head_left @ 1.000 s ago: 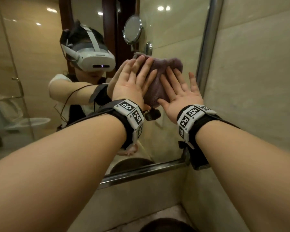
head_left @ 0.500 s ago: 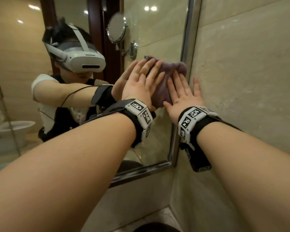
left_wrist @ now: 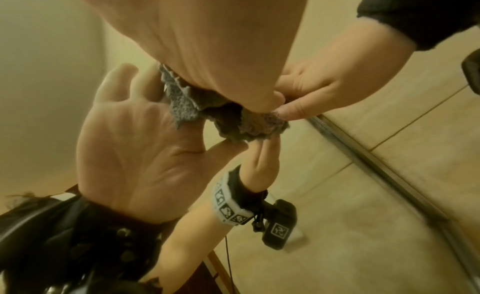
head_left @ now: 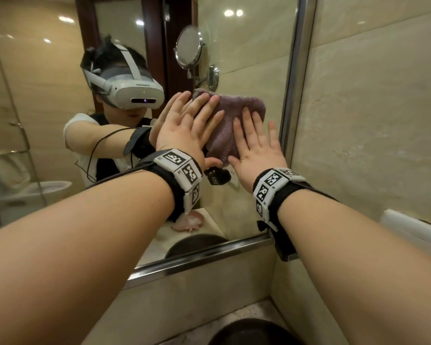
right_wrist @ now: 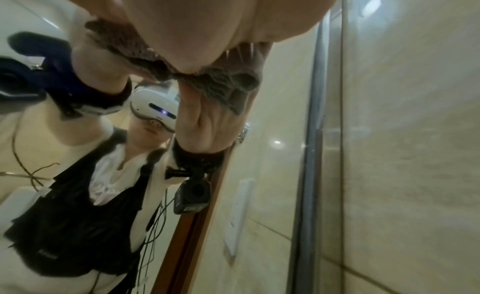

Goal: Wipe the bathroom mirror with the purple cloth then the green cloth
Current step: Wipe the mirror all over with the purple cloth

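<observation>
The purple cloth (head_left: 237, 115) lies flat against the bathroom mirror (head_left: 249, 51), close to its right metal frame (head_left: 294, 78). My left hand (head_left: 182, 130) presses the cloth's left part with straight, spread fingers. My right hand (head_left: 256, 148) presses its lower right part the same way. In the left wrist view the cloth (left_wrist: 233, 121) is squeezed between my left hand (left_wrist: 207, 41) and the glass. The right wrist view shows the cloth (right_wrist: 221, 82) bunched under my right hand (right_wrist: 221, 20). No green cloth is in view.
Beige tiled wall (head_left: 371, 108) meets the mirror on the right, with a white fitting (head_left: 418, 230) on it. A dark round basin (head_left: 254, 332) sits below. The mirror reflects a round shaving mirror (head_left: 189, 46), a pink item (head_left: 189, 220) on the counter, and me.
Both hands slid the cloth right to the mirror's frame, then a little back to the left. Both palms stayed flat on it.
</observation>
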A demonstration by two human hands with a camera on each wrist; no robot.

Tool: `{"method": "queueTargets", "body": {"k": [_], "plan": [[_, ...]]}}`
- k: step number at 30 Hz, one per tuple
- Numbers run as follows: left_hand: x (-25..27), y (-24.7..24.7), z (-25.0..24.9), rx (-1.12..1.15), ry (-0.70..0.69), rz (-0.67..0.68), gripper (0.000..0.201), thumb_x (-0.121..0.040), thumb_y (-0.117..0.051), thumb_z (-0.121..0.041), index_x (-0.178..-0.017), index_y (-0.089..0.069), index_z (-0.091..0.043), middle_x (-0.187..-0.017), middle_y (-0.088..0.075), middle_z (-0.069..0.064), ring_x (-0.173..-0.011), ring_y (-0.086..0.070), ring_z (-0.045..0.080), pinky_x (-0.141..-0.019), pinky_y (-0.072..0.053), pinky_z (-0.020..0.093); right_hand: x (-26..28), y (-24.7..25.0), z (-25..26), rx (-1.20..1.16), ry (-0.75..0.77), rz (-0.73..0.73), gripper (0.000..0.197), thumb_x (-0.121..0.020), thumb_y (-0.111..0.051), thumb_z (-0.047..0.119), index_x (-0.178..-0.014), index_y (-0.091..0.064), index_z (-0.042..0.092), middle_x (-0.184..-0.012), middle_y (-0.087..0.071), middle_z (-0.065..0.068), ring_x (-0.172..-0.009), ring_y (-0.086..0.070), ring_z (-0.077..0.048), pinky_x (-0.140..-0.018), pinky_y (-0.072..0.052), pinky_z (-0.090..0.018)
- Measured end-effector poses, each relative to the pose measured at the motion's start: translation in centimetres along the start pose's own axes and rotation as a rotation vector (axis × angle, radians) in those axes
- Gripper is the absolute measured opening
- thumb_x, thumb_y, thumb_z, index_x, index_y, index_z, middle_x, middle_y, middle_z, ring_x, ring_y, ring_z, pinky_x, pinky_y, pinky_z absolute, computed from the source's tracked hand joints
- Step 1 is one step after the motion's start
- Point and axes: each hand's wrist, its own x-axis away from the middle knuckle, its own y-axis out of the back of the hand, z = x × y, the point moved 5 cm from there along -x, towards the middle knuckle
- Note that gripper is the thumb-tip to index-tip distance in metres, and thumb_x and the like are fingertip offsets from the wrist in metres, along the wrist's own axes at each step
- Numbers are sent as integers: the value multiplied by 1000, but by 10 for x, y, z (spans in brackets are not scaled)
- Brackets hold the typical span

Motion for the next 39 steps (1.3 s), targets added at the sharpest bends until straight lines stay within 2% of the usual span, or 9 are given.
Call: {"method": "queueTargets", "body": {"k": [6,12,17,21,23,26,29,36,39], "plan": [[31,-30,46,-51,44,32,80,-92,-11,-62,-141,31,-15,-149,34,10,-139,27,27,-108,21,49,3,17,50,-2,144,-102,75,-98,-24,46,-139,29,12,-151,28,-11,-140,26,-23,-106,24,-36],[66,-60,90,-70,86,78,83,-89,-9,-66,-127,41,-11,-147,37,11,-138,29,27,-109,20,49,7,28,111,-53,224,-166,76,-98,-28,44,-131,33,12,-152,26,-13,-140,24,-25,-107,27,-34],[96,-81,121,-50,94,96,86,-90,-14,-66,-139,33,-14,-149,34,10,-139,26,27,-110,19,49,13,37,155,-100,272,-200,77,-97,-31,42,-132,30,11,-152,24,-14,-141,22,-26,-101,31,-32],[122,-99,144,-71,140,155,86,-90,-12,-66,-129,40,-10,-148,35,10,-139,26,27,-111,16,50,19,44,194,-119,314,-244,79,-94,-37,41,-136,21,7,-154,13,-17,-143,12,-30,-106,27,-34],[136,-106,154,-75,160,181,84,-90,-11,-65,-126,41,-9,-148,34,10,-140,26,27,-111,15,50,21,44,214,-115,339,-227,77,-96,-33,41,-134,26,8,-153,19,-16,-142,17,-29,-107,26,-34],[156,-118,169,-76,190,220,82,-91,-11,-64,-137,33,-13,-150,31,10,-140,24,27,-112,14,49,27,47,243,-136,378,-222,75,-98,-29,40,-140,24,8,-153,23,-15,-141,21,-27,-106,26,-34],[170,-131,179,-95,205,244,82,-90,-10,-65,-131,37,-11,-149,32,11,-140,24,28,-111,15,49,32,48,267,-144,398,-225,74,-98,-26,40,-143,22,7,-152,24,-15,-141,22,-28,-106,26,-36],[181,-144,176,-56,209,240,82,-92,-13,-62,-122,41,-7,-141,42,16,-138,28,32,-105,22,50,40,43,279,-174,395,-241,73,-98,-26,43,-132,31,12,-153,23,-11,-141,21,-24,-104,29,-34],[178,-143,164,-36,192,234,82,-93,-13,-59,-122,42,-5,-124,53,21,-137,30,33,-103,28,47,43,38,269,-125,392,-232,71,-99,-22,44,-131,33,13,-153,25,-8,-141,23,-22,-105,26,-34]]}}
